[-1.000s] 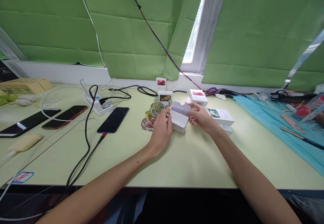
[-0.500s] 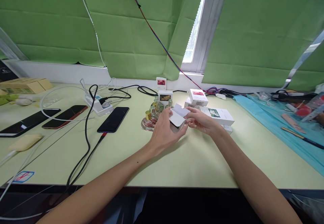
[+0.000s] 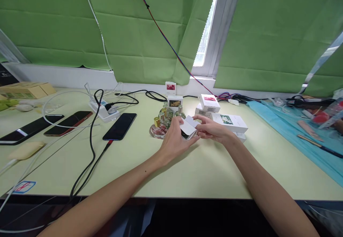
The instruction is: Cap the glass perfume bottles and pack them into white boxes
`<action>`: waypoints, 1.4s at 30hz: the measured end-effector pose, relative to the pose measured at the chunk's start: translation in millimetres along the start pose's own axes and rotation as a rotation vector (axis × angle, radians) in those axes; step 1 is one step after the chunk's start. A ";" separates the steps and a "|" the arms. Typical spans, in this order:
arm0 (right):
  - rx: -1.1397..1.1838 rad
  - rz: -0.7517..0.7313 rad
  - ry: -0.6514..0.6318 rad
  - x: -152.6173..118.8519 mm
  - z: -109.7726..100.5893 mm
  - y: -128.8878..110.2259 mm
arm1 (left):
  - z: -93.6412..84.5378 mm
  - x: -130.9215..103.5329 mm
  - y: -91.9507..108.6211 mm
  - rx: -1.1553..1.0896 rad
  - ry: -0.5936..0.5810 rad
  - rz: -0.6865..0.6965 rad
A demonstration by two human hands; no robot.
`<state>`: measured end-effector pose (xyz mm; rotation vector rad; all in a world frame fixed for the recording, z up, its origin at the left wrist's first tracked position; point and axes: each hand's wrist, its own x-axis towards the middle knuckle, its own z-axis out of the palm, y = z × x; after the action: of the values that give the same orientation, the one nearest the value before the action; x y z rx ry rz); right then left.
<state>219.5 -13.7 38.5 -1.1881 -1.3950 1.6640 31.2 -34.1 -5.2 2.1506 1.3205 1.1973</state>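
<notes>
A small white carton [image 3: 189,125] with raised flaps is tilted between my hands above the table. My left hand [image 3: 177,138] wraps round its left and near side. On the carton's right side, the bent fingers of my right hand [image 3: 210,128] grip near the flap; their tips are partly hidden. A dark patch shows on the carton's face below the flap. Just left of my left hand sits a round glass bottle [image 3: 158,130] with a gold cap and a reddish picture. Several more glass bottles [image 3: 180,112] cluster behind it.
White boxes [image 3: 232,122] lie stacked at the right, with another pile [image 3: 209,103] behind. Two more boxes [image 3: 175,102] stand at the back. Phones [image 3: 120,126], cables and a power strip [image 3: 103,111] occupy the left. Blue plastic sheeting [image 3: 302,137] covers the right side.
The carton has tilted, and its flaps sit lower and further right. My right hand's fingers have shifted slightly left on it. A clear bottle behind shows more fully.
</notes>
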 end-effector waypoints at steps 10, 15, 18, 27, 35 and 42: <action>-0.140 -0.066 -0.011 -0.1 -0.4 -0.6 | 0.0 -0.6 -0.3 -0.041 0.010 0.017; -0.224 -0.098 0.053 1.1 -1.9 0.1 | 0.8 -2.2 -0.4 -0.023 0.001 0.025; -0.273 -0.117 0.117 3.0 -3.9 1.0 | 0.6 -3.1 1.0 -0.012 -0.020 0.012; -0.503 -0.372 0.507 23.4 -9.0 4.1 | -1.1 -3.3 1.9 0.012 -0.121 0.026; -0.883 -0.577 0.336 34.6 30.5 -33.6 | -3.8 -2.1 1.2 0.018 -0.214 0.054; -1.231 -0.685 -0.037 61.5 54.2 -58.7 | -3.4 -3.3 0.5 0.058 -0.218 0.046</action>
<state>142.4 33.9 82.8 -0.9938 -2.5764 0.2469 28.0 -37.6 -4.4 2.2890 1.2311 0.9196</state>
